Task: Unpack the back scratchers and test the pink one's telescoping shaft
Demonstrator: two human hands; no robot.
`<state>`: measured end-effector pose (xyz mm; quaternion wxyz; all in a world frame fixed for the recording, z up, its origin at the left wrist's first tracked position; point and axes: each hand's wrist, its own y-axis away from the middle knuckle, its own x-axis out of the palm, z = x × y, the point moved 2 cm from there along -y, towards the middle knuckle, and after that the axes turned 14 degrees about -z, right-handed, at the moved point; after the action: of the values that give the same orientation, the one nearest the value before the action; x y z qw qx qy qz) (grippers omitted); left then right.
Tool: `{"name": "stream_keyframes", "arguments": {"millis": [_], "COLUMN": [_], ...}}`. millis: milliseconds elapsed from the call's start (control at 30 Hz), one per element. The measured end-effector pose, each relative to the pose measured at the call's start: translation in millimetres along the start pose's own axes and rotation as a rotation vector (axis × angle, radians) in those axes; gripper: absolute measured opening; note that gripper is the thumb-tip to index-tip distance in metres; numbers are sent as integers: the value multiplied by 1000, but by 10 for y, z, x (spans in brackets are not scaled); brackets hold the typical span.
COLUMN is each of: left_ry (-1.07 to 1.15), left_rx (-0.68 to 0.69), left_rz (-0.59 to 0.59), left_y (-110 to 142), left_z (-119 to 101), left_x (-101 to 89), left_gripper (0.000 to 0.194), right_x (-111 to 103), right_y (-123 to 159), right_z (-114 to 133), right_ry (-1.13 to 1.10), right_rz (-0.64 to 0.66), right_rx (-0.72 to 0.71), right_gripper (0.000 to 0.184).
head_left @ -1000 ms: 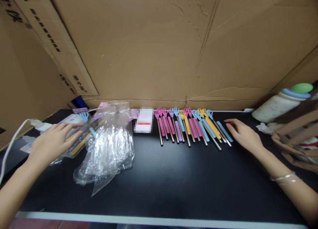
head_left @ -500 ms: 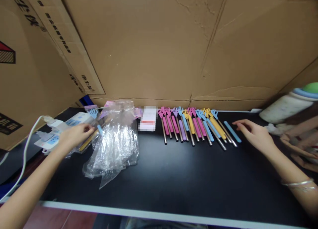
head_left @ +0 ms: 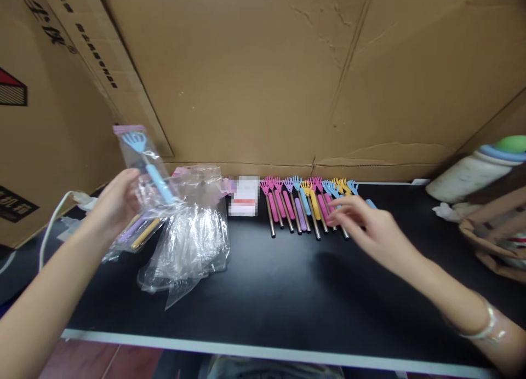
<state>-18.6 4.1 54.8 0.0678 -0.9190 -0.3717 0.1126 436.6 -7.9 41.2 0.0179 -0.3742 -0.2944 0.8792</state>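
pinched the bagged blue scratcher in the left hand near the clear bags; held the right hand, fingers slightly spread, over the row of scratchers.

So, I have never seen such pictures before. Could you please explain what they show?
No machine here: one camera worn on a person's head looks down at their two bare hands. The left hand holds up a clear plastic bag with a light-blue claw-headed stick inside. The right hand is over the right part of a row of metal sticks with coloured claw heads and grips; I cannot tell whether it touches them. A pile of crinkled transparent bags also lies on the black table.
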Motion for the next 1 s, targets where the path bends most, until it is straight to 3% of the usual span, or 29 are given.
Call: {"name": "stream_keyframes", "arguments": {"millis": [100,167,267,400,533,667,767,1000], "left_ry": [337,408,430,449,477,478,504,529], "left_rx": [-193,-242,-243,-261,-230,-197,-179,-153], "left_rz": [202,249,355,398,385,394,367,305], "left_y": [360,603,875,999,992,994,992,1035], "left_z": [-123,-178,-198,-146,-110,-104,-111,-88], "left_x": [399,632,870,954,945,965,974,1024], "left_gripper": [27,29,27,27,33,43,49,48], "right_x": [367,531,654,696,727,805,846,975], "right_y": [6,-23,-98,-195,-268,-294,-280,-152], "right_z": [576,795,869,734,621,568,546,581], "right_ry": [-191,-237,-183,-106,-336,-758,-922,-1037], "right_rz": [192,179,58,-27,46,263,326,460], "right_rx": [-160,-243,-319,-288,-110,276,500,631], "right_gripper": [26,26,23,17,23,30,32,37]}}
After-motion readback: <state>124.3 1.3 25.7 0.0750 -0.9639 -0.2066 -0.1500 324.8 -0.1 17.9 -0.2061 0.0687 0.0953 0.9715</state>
